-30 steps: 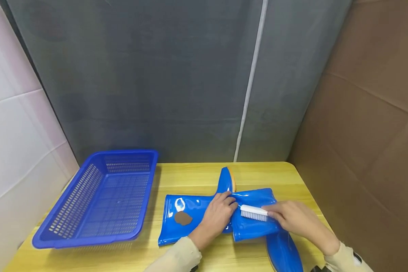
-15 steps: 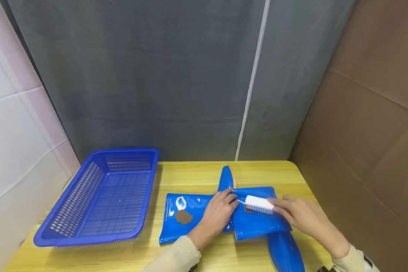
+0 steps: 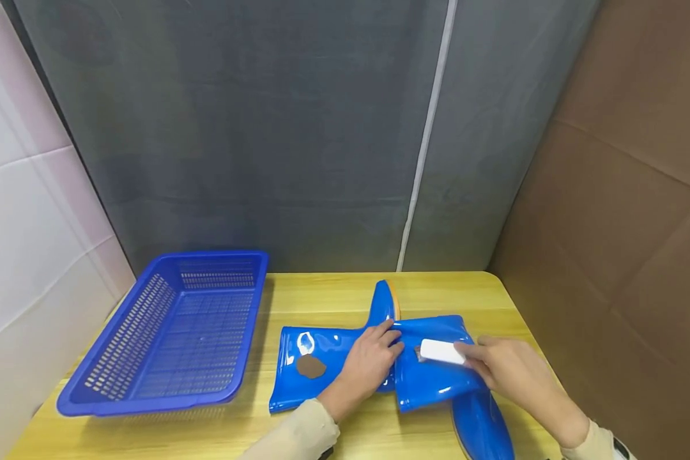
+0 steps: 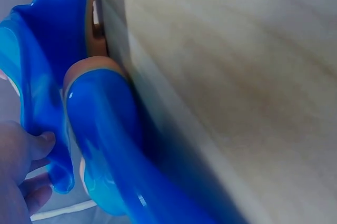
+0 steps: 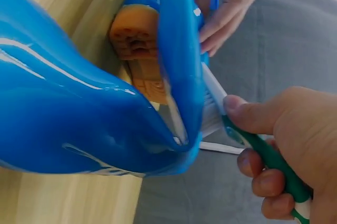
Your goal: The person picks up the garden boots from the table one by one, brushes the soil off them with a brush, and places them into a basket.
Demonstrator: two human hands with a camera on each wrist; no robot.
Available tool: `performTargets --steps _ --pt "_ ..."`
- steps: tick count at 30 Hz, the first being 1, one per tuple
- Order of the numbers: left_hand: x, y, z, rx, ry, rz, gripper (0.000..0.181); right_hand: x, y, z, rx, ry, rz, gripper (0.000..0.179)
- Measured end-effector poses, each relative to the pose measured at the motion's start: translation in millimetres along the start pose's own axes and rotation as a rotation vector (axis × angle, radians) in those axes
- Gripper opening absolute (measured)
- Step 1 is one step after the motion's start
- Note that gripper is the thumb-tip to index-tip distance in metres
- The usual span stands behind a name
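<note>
Two glossy blue rain boots lie on the table. The left boot (image 3: 336,345) points its toe away and bears a brown patch (image 3: 310,367) on its shaft. The right boot (image 3: 428,386) has its toe towards me, its shaft raised across the middle. My left hand (image 3: 370,358) grips that shaft's top edge, thumb on one side and fingers on the other in the left wrist view. My right hand (image 3: 508,364) holds a scrub brush (image 3: 441,351) with white head and green handle (image 5: 274,161). Its bristles (image 5: 211,116) press against the shaft, over a small brownish spot (image 3: 418,353).
A blue plastic basket (image 3: 241,358) with perforated sides stands on the left of the wooden table (image 3: 316,294). Grey cloth (image 3: 276,140) hangs behind the table, with a brown cloth (image 3: 621,211) to the right and a pale one at left.
The brush has shifted to the right along the boot shaft and turned so its white back faces up. A brownish spot shows at its tip. My left hand keeps its hold.
</note>
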State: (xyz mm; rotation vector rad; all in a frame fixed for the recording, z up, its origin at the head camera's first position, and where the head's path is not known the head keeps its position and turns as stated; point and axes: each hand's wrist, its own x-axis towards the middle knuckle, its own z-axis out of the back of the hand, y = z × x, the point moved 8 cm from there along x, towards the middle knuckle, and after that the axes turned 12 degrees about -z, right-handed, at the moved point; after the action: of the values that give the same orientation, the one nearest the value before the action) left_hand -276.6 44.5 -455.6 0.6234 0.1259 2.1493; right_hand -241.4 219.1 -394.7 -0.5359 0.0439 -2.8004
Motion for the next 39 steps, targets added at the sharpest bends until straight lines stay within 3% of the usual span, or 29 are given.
performTargets --steps 5,12,20,27,30,34,39 --pt "-4.0 0.6 -4.9 -0.012 0.021 0.008 0.029 0.7 -8.6 5.8 0.008 0.043 -0.066 0.032" --pt "-2.5 3.5 2.9 -0.013 -0.041 0.011 0.024 16.8 -10.6 -5.2 0.087 0.063 -0.097 0.029" --pt "1.2 0.1 4.6 -0.016 -0.05 -0.001 0.02 19.2 -10.5 -39.2 0.198 0.3 -0.096 0.026" --pt "-1.3 5.9 0.8 -0.011 -0.018 0.047 0.02 16.6 -13.9 -36.5 0.352 0.436 -0.046 0.027" --pt "-2.3 3.0 0.2 -0.019 -0.012 0.035 0.021 13.5 -12.6 -29.9 0.362 0.449 0.003 0.027" --pt "-2.5 -0.5 0.7 -0.036 -0.005 0.018 0.026 11.8 -16.0 -22.2 0.348 0.433 -0.001 0.027" --pt "-0.8 1.0 6.7 -0.02 -0.03 0.012 0.027 20.8 -22.4 -19.7 0.27 0.273 -0.091 0.028"
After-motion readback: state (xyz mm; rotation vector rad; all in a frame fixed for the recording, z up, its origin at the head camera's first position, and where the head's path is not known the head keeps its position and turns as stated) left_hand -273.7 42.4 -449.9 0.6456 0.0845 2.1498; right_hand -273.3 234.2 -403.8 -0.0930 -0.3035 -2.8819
